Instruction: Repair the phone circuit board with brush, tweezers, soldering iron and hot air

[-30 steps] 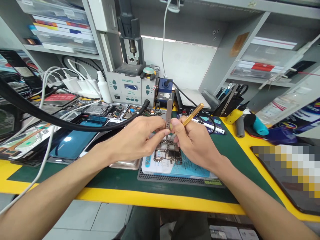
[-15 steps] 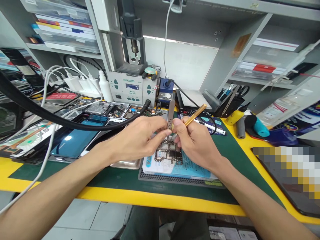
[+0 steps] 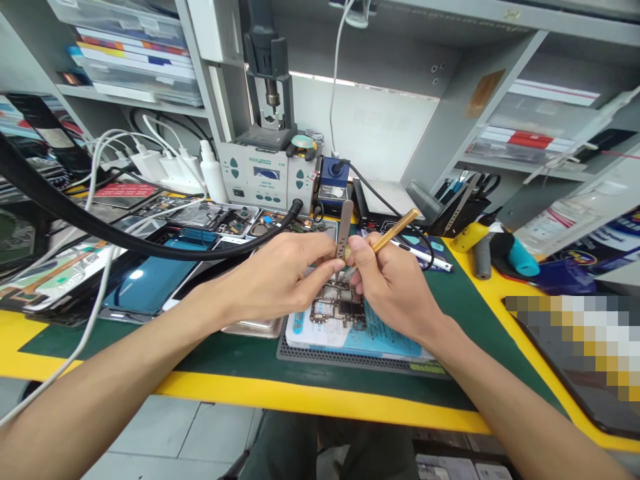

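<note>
Brown circuit board lies flat on the white-and-blue pad, which sits on a grey mesh mat. I read the board as just below the fingertips, on the body side, between the two palms. Neither hand looks clearly nearer; both border its far half. Its near edge runs roughly left to right, side edges run away from the body. Far part is covered by fingers, so I can't call a long axis or which end it points.

Left hand: thumb and fingers pinched together on metal tweezers, long axis steep, tip down toward the board's far edge. Contact at the tip: can't tell. Right hand: closed around a gold tool, back end up and to the right; I can't resolve its working end. Fingertips of both hands nearly meet.

Further out, I have a blue phone to the left, a black hose arcing over it, a grey control unit behind, and a white pen beyond the right hand.
</note>
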`<action>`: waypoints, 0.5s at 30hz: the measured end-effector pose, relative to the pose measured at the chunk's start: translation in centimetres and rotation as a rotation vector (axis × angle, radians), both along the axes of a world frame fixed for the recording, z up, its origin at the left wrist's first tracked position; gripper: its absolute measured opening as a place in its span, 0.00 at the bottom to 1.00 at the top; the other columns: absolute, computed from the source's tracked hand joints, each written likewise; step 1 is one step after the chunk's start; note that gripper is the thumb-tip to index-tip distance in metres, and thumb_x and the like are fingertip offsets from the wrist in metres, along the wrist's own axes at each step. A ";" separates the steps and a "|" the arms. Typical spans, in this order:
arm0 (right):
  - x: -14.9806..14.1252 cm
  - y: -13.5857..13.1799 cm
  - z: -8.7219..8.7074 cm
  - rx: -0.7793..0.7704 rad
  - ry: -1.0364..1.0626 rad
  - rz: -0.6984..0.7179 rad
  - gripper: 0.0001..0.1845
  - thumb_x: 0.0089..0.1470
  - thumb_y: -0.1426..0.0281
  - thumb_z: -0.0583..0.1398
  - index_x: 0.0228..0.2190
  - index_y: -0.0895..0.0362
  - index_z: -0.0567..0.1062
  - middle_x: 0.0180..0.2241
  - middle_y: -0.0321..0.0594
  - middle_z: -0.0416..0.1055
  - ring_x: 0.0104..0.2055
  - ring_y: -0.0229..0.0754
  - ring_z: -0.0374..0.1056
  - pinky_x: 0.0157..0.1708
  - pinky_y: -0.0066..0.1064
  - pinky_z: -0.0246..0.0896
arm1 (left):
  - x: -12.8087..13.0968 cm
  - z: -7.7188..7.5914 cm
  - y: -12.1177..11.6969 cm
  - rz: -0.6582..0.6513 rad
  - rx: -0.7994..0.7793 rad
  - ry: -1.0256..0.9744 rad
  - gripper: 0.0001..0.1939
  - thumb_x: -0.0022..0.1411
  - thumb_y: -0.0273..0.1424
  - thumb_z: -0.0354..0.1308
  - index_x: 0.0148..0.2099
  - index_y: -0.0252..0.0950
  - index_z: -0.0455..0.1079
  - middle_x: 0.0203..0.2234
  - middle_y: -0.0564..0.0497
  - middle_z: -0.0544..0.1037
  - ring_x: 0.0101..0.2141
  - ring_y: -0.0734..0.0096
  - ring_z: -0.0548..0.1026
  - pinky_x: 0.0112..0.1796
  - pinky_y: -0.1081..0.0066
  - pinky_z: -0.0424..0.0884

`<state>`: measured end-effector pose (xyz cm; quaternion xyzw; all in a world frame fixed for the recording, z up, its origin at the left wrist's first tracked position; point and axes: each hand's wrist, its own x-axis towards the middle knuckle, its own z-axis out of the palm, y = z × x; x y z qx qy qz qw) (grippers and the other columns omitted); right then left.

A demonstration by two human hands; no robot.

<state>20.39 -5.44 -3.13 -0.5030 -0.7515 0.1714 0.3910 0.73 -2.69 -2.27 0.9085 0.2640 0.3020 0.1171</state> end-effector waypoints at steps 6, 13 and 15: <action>0.0 0.1 -0.1 0.012 -0.011 0.004 0.24 0.71 0.54 0.49 0.28 0.55 0.67 0.24 0.38 0.68 0.23 0.39 0.67 0.26 0.30 0.59 | 0.0 0.0 0.1 0.001 0.021 -0.002 0.12 0.71 0.30 0.51 0.33 0.36 0.61 0.24 0.56 0.64 0.25 0.74 0.60 0.28 0.71 0.56; 0.0 0.1 -0.3 0.018 -0.017 -0.004 0.25 0.71 0.53 0.48 0.29 0.55 0.68 0.24 0.38 0.68 0.23 0.39 0.66 0.26 0.30 0.60 | 0.0 0.0 0.1 -0.006 0.051 -0.016 0.14 0.70 0.29 0.52 0.30 0.38 0.56 0.23 0.57 0.62 0.23 0.74 0.57 0.27 0.70 0.53; 0.0 0.1 -0.3 0.019 -0.018 -0.005 0.25 0.71 0.53 0.48 0.29 0.55 0.68 0.24 0.38 0.68 0.24 0.39 0.67 0.26 0.30 0.60 | 0.0 0.0 0.1 -0.004 0.054 -0.014 0.13 0.70 0.29 0.51 0.31 0.38 0.56 0.23 0.57 0.62 0.23 0.74 0.58 0.27 0.70 0.54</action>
